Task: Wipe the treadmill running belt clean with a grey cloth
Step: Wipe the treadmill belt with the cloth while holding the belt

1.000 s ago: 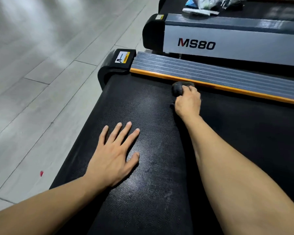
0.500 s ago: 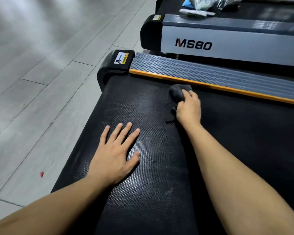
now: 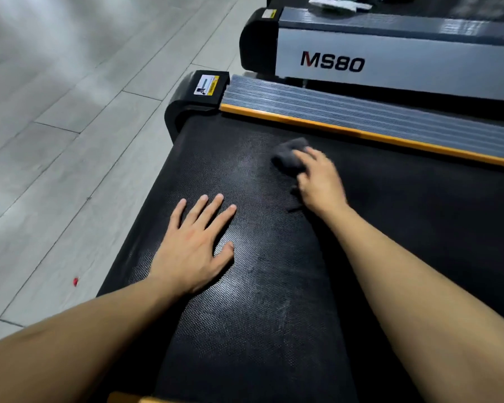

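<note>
Lighting: even, soft; pale sheen on floor (image 3: 70,82) and belt (image 3: 245,286). Motion blur on right hand (image 3: 320,181). Wide-angle edge distortion.

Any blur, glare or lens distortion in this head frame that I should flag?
Head view: the right hand and grey cloth are motion-blurred; the left hand is sharp. Soft glare whitens the floor and sheens the belt. Wide-angle bending curves the orange rail.

Location: an indoor gym or fitness-equipment room. Indicators: two treadmills set side by side, the near running belt (image 3: 262,286) with a ribbed side rail (image 3: 361,117), the adjacent unit (image 3: 390,62) marked "MS80", on a grey plank floor (image 3: 70,112).
</note>
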A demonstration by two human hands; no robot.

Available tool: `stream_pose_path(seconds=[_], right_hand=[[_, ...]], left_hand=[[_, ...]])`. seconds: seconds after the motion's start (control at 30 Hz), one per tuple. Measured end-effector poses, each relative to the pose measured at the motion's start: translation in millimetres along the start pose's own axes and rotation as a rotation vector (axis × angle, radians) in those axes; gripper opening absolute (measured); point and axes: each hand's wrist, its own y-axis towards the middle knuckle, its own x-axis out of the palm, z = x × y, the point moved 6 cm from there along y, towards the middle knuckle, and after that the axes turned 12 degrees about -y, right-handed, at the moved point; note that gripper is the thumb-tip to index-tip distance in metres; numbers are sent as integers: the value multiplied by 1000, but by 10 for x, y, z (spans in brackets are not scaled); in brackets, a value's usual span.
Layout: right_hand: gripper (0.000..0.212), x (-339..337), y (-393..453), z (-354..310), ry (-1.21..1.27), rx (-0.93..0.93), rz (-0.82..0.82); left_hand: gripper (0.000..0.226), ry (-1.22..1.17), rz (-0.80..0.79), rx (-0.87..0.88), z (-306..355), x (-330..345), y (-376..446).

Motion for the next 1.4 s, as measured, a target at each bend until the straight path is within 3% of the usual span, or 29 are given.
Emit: stream_pose_path(seconds=[0.1, 0.17, 0.3, 0.4, 0.5, 0.63, 0.7, 0.8, 0.93, 1.0, 1.1, 1.3, 1.4], right_hand=[[53, -137, -223, 455, 8, 209, 67], [51, -98, -191, 254, 39, 207, 79], [53, 221, -52, -1013, 134, -195, -59], [51, 348, -128, -1622, 172, -310, -97], [54, 238, -195, -1134, 147, -261, -86], [55, -137, -415, 50, 75, 37, 3], [51, -251, -534, 330, 48, 150, 8], [50, -155, -532, 67, 51, 169, 23], [53, 222, -530, -1166, 123, -156, -81], [50, 230, -527, -1459, 175, -200, -107], [52, 145, -613, -1198, 131, -240, -140], [55, -301, -1060, 268, 6, 177, 18], [53, -311, -1181, 147, -8, 279, 18]], left_hand=[[69, -5, 20, -4, 44, 9, 11], [68, -3, 27, -9, 59, 14, 13], [68, 20, 25, -6, 65, 19, 20], [66, 18, 8, 4, 27, 24, 28], [67, 12, 9, 4, 0, -1, 18], [69, -25, 20, -10, 27, -4, 10], [73, -35, 43, -27, 35, -8, 11], [77, -49, 82, -71, 24, -27, 4], [73, -20, 145, -199, 3, -89, -50], [69, -60, 130, -226, 2, -83, -157], [72, -40, 25, -94, 5, -49, -473], [73, 68, -161, 73, -228, -133, -1104], [73, 101, -159, 24, -205, -70, -1147]])
